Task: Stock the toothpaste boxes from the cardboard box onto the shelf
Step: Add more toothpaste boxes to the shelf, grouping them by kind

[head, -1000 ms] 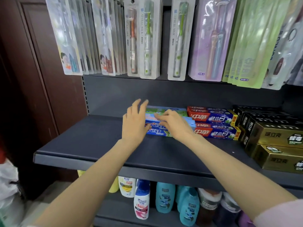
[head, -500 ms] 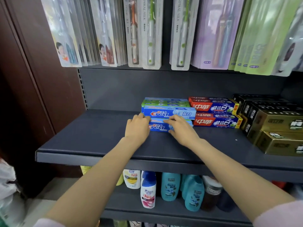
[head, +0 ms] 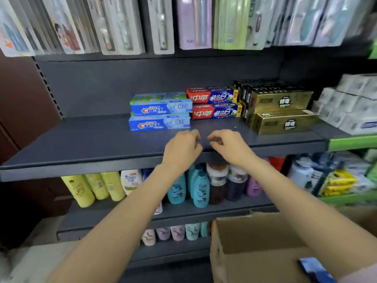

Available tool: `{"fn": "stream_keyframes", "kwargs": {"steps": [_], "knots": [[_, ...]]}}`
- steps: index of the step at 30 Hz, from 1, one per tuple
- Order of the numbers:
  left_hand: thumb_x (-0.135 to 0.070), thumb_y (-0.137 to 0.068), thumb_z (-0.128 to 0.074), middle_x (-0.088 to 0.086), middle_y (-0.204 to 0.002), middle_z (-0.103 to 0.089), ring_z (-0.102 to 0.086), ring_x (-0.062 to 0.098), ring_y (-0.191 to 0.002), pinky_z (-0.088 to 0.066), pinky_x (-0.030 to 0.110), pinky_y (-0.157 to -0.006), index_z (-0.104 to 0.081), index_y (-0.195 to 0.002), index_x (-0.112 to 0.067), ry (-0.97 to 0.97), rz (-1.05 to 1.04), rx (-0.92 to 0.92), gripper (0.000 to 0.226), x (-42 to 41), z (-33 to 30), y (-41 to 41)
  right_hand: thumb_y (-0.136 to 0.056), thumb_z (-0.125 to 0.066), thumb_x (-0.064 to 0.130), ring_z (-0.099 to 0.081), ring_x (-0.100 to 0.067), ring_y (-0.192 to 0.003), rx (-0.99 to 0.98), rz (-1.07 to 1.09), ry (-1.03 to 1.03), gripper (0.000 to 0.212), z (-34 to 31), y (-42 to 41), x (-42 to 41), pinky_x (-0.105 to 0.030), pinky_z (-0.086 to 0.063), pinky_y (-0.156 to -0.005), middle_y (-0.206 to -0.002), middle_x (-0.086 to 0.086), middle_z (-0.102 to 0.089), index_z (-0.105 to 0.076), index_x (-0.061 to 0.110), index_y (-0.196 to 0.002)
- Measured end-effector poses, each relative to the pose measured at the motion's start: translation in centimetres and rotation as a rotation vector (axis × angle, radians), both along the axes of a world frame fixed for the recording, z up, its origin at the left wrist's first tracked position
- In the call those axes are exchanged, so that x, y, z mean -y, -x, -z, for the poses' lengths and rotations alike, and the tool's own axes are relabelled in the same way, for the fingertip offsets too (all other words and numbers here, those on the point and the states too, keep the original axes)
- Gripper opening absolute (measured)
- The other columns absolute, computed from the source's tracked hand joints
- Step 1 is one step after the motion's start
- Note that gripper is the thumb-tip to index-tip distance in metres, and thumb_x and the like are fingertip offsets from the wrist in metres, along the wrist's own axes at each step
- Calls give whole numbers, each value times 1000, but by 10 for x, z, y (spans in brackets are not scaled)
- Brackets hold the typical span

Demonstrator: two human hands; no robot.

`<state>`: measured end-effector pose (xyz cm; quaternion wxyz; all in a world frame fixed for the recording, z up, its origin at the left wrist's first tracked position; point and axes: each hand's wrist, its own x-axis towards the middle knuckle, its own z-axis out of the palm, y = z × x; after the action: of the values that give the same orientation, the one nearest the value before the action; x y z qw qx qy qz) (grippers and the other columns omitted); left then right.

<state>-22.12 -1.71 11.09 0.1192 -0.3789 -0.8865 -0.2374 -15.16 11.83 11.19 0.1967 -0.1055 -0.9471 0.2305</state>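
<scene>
I saw two blue toothpaste boxes stacked on the shelf, just beyond my hands. My left hand and right hand hung loosely curled, holding nothing. In the cardboard box, lower right, another blue box remained, so I judged stocking unfinished.

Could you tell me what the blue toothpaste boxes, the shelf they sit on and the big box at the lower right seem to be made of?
Blue toothpaste boxes: probably glossy printed card, with sharp folded edges.
Shelf: likely painted metal, a matt dark grey with a thin folded front lip.
Cardboard box: plain brown cardboard, dull, with open flaps.
</scene>
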Motion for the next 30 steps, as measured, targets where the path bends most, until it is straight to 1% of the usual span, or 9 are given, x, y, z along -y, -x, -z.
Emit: {"fn": "stream_keyframes", "kwargs": {"steps": [4,8,12,15,17,20,25,27,30], "knots": [[-26,-88,-53,5,-103,-67,-59,26,-102,-50,39,-81,-60,-104,-15,54,83,39,20,-38,25,-67,-90,-55,11,-62,-25,-104,81,4,6,22,15,-71,-41,-29,-44,-85,-108,-9,-70,-69,11,-107],[-26,-88,-54,6,-98,-69,-62,29,-97,-53,41,-79,-62,-99,-16,109,69,199,17,-82,66,-130,-92,-53,13,-63,-27,-99,236,-66,-59,23,51,-137,-86,-28,-40,-74,-106,-10,-70,-69,11,-108],[-24,-86,-54,9,-106,-69,-61,31,-104,-51,40,-86,-66,-100,-19,204,27,387,19,-125,113,-183,-91,-55,15,-62,-30,-100,414,-81,-31,20,106,-188,-133,-32,-45,-80,-105,-12,-69,-70,13,-104],[-25,-88,-52,12,-109,-67,-60,32,-107,-48,37,-88,-65,-97,-17,305,35,502,18,-157,153,-211,-90,-54,16,-62,-28,-101,567,-48,11,20,148,-225,-167,-36,-49,-87,-106,-9,-69,-70,16,-101],[-25,-89,-52,10,-110,-67,-60,31,-107,-48,37,-90,-65,-98,-17,354,35,579,18,-175,177,-225,-92,-52,19,-61,-27,-104,682,-11,37,22,176,-244,-189,-38,-49,-91,-111,-8,-67,-69,20,-106],[-22,-92,-52,9,-115,-64,-59,28,-109,-48,38,-92,-64,-106,-15,416,54,659,20,-199,212,-235,-92,-51,19,-60,-29,-106,791,29,78,27,215,-262,-221,-36,-48,-91,-118,-11,-64,-65,17,-115],[-18,-95,-46,13,-124,-62,-58,29,-113,-46,38,-98,-61,-118,-13,528,163,698,28,-242,275,-244,-93,-52,18,-53,-30,-119,913,76,66,34,278,-278,-263,-33,-43,-94,-130,-14,-57,-58,13,-126],[-16,-96,-44,13,-128,-60,-56,30,-117,-44,36,-98,-59,-124,-12,599,245,696,31,-257,296,-246,-92,-53,16,-52,-31,-120,966,15,31,36,295,-280,-271,-31,-42,-93,-132,-15,-55,-54,10,-128],[-21,-94,-48,7,-138,-53,-53,27,-122,-42,33,-103,-52,-135,-19,738,332,729,41,-278,338,-252,-93,-54,15,-46,-30,-125,1060,-94,21,47,319,-283,-285,-29,-38,-97,-140,-13,-47,-43,10,-138]]}}
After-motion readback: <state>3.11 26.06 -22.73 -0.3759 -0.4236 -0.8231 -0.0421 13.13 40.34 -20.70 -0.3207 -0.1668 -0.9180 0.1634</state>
